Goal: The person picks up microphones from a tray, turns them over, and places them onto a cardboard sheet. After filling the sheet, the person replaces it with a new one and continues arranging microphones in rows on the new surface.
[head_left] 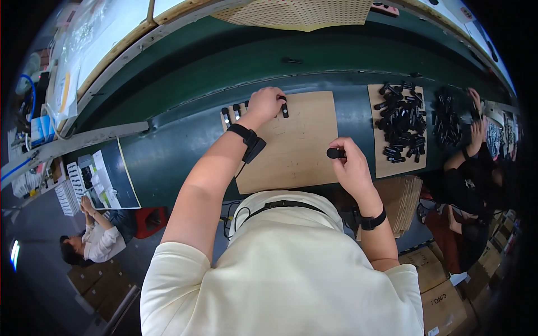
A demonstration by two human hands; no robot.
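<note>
Black, narrow cylinder point(285, 110) is at the upper middle of the frame, near the far edge of a brown cardboard sheet point(297, 154). My left hand point(265, 105) has its fingers at the upper end of this cylinder; whether they pinch it firmly or only touch it, I cannot tell. For good work, I would keep this hold light, line the cylinder up with the dark pieces point(226, 116) to the left of that hand, and let the fingers open straight upward, so nothing rolls. My right hand point(352, 168), right of the frame centre, holds a second black cylinder point(336, 153) in a narrow grip between thumb and fingers. I judge it safer to keep this one away from the left wrist. Further right lies a loose heap of black pieces point(400, 120) on another sheet point(382, 165); under both sheets is the dark green bench point(174, 140).
</note>
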